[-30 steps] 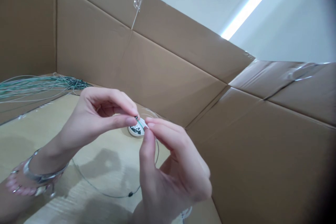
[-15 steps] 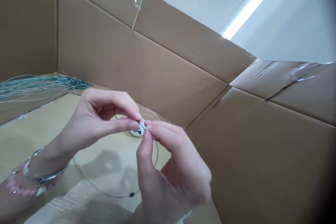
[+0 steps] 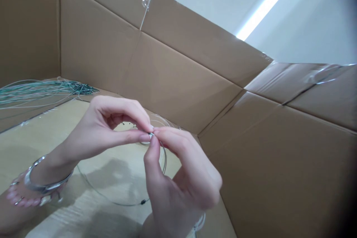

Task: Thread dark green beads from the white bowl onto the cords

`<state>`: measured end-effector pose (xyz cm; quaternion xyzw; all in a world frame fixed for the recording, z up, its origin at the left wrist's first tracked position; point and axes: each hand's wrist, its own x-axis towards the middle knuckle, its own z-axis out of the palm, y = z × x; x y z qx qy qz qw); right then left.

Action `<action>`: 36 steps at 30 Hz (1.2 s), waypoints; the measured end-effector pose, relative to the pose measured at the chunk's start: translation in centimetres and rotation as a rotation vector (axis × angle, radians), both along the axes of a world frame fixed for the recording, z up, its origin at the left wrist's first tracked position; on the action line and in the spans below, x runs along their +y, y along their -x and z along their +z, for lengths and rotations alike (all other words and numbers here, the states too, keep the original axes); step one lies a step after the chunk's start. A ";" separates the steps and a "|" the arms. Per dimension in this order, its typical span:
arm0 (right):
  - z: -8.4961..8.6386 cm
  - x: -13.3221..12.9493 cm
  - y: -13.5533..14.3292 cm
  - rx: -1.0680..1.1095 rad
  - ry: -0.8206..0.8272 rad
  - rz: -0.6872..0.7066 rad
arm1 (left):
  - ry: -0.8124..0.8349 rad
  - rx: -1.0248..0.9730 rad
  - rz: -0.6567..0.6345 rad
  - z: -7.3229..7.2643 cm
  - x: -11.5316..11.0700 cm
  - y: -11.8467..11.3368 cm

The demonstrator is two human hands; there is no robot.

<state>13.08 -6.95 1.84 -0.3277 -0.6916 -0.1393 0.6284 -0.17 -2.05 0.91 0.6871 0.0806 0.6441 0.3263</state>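
My left hand (image 3: 114, 124) pinches a tiny dark piece at the end of a thin wire (image 3: 111, 201) between thumb and index finger. Right beside it, the thumb and forefinger of my right hand (image 3: 181, 167) close on the same thin wire, and the fingertips of both hands nearly touch. The wire loops down below the hands and carries a small black bead (image 3: 143, 202). Behind the fingertips a white round dish (image 3: 145, 142) is mostly hidden.
Tall cardboard walls (image 3: 178, 78) surround the pale work surface (image 3: 16, 148). A bundle of green and white wires (image 3: 55, 88) lies at the back left. Small black bits and thin looped wires (image 3: 163, 119) are behind my hands.
My fingertips have come closer together, covering most of the pale length of wire between them. The black bead has shifted slightly right and up. The dish is more hidden.
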 end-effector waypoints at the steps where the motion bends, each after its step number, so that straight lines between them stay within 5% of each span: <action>1: 0.0 0.0 -0.1 -0.006 0.009 0.002 | -0.004 0.015 0.000 0.0 0.0 0.0; 8: 0.2 0.2 -0.5 -0.021 0.042 0.033 | 0.015 0.015 0.084 -0.2 0.2 0.1; 16: 0.0 1.1 -0.9 0.005 0.183 0.121 | -0.161 0.077 0.370 -0.7 0.3 0.0; 20: 0.0 2.3 -2.9 -0.086 0.433 0.132 | -0.188 0.092 0.510 -1.0 1.1 -0.2; 25: -0.5 3.4 -5.3 -0.571 0.926 -0.003 | -0.137 -0.014 0.638 -1.0 2.4 0.5; 27: -0.5 3.7 -5.2 -0.538 0.907 -0.008 | -0.144 0.049 0.613 -0.9 2.9 0.8; 31: -0.2 4.2 -3.5 -0.143 0.687 0.185 | -0.110 0.260 0.535 -1.2 3.9 0.8; 36: -0.7 5.4 -2.2 -0.008 0.660 0.233 | -0.039 0.235 0.469 -1.8 4.6 0.0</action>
